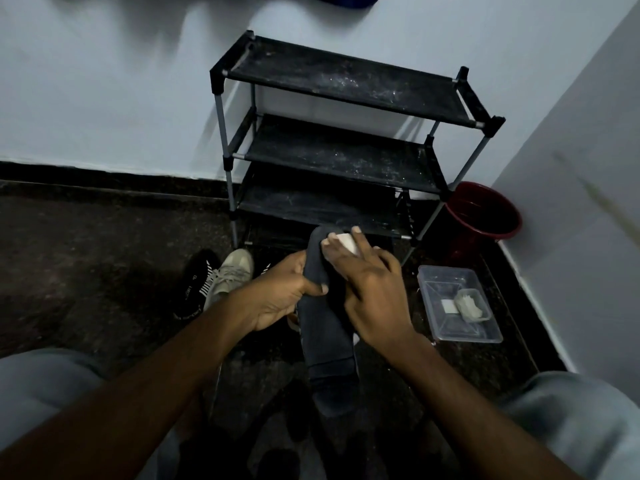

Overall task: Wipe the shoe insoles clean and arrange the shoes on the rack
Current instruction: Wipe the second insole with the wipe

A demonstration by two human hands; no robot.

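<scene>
The wiping step is in hand. The left hand grips a dark insole about midway along, fingers curled round its left edge and the thumb laid across its face. The insole is held up off the floor between the knees, with its toe end pointing far toward the rack. The right hand lies over the far half, fingers spread and straight, pressing a small white wipe against the toe end. Going by the wipe's place, the near half and heel look not yet wiped. The next move probably calls for drawing the wipe down toward the heel while the left hand keeps the thin insole from bending, then refitting it in its shoe. The black shoe rack stands at the far wall, its fabric shelves dusty and bearing no shoes, so arranging has not begun. A beige sneaker and a black shoe with white stripes lie side by side on the dark speckled stone floor, left of the hands. To the right, a clear plastic container holds what seem to be more wipes, and a red bucket sits in the corner beside the rack. The room is dim, with pale walls and a dark skirting band.
</scene>
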